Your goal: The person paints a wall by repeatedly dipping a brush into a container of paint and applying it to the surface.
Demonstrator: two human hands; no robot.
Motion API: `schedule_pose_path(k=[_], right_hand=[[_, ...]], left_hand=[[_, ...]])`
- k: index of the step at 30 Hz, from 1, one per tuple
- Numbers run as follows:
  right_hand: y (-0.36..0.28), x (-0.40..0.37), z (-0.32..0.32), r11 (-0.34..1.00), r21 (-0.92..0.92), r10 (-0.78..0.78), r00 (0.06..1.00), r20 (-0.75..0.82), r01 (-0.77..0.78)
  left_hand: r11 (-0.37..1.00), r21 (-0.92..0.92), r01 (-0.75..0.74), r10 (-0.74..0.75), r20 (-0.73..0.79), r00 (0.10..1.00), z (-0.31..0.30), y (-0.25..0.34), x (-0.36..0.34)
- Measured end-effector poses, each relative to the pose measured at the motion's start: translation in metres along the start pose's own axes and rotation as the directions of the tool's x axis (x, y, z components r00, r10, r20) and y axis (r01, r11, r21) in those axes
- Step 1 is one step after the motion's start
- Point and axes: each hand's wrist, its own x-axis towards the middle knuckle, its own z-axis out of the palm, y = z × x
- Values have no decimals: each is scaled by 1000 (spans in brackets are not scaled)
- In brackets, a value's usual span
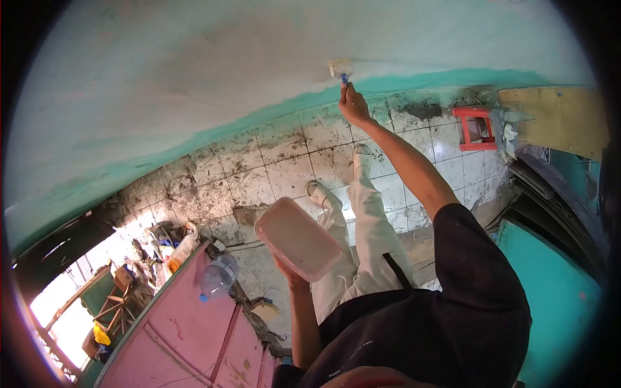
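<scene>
My right hand (354,107) is stretched forward, fingers wrapped round the blue handle of a paintbrush (340,67). The wide, pale bristles are up against the wall (259,58), which is whitish with a turquoise band along its lower part. Nearer my body, my left hand (289,271) grips a rectangular plastic tub (299,239) from its left side and from below. Pale, whitish paint covers the tub's inside. Most of the left fingers are hidden under the tub.
Stained floor tiles (284,174) run along the wall's foot, with my shoes on them. A red stool (474,129) stands at the right, near dark stacked panels (537,194). On the left, a large clear bottle (218,277) is beside a pink panel (187,323), with clutter (126,278) beyond.
</scene>
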Motion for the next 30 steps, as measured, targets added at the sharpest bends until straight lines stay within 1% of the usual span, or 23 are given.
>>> schedule_pose_path(k=[1,5,6,7,8,9,10,13,15,16,17,18,19,20,21,23,24,25,26,27,28,29,30], right_hand=[[4,0,1,996,50,65,986,156,-74],[-36,-3,-53,992,-121,-21,998,52,27],[-84,-10,-94,982,176,61,998,24,-65],[-123,-21,-126,874,462,152,988,27,-147],[-146,-29,-144,881,455,136,990,23,-132],[-163,-38,-160,912,391,-60,984,-170,124],[-172,-45,-169,889,287,-255,907,-336,357],[-165,-34,-153,861,397,-135,896,-423,317],[-103,-5,-100,976,99,-159,948,-276,192],[-73,1,-71,1000,19,-15,976,-216,20],[-59,1,-56,1000,28,-7,978,-208,13],[-48,1,-44,997,-56,48,993,-104,-54],[-36,0,-34,982,-154,111,994,2,-110],[-11,2,-23,976,13,216,969,121,-219],[-7,0,-27,975,1,222,967,127,-223],[-6,3,-37,948,-308,-87,996,-7,81],[-52,6,-66,983,-154,106,994,9,-104],[-81,4,-86,998,-20,55,995,-85,-57],[-118,-5,-110,993,92,73,995,-60,-68],[-154,-20,-133,975,203,93,995,-35,-84],[-179,-31,-149,977,197,89,995,-36,-81],[-200,-41,-163,979,162,-91,973,-212,127],[-208,-47,-167,943,95,-263,891,-371,318]], left_hand=[[999,32,-19,19,5,1000,-3,-1,4],[999,19,-29,28,19,999,14,-9,24],[999,-7,-34,34,26,999,18,-9,25],[999,-42,-21,23,42,999,20,-8,23],[997,-75,-10,14,60,998,24,-7,24],[996,-89,-15,21,66,998,30,-6,24],[994,-105,-16,24,71,997,36,-3,21],[994,-90,-68,75,78,994,31,-2,18],[992,-55,-110,115,98,988,30,-2,19],[992,-58,-112,117,91,989,30,-1,18],[992,-56,-116,120,78,990,27,4,17],[991,-49,-124,127,64,990,23,9,20],[990,-26,-135,135,-30,990,20,12,21],[990,-8,-138,136,-124,983,17,11,17],[992,-14,-129,126,-134,983,15,10,14],[995,-24,-100,98,-67,993,13,16,19],[995,-29,-99,97,-62,993,6,18,23],[996,-22,-81,81,6,997,-5,15,26],[998,-18,-63,64,72,995,-10,12,26],[998,-27,-60,62,69,996,-8,10,25],[992,-125,10,-4,43,999,-3,10,29],[972,-221,77,-73,23,997,3,11,32],[972,-221,79,-77,21,997,6,12,31]])
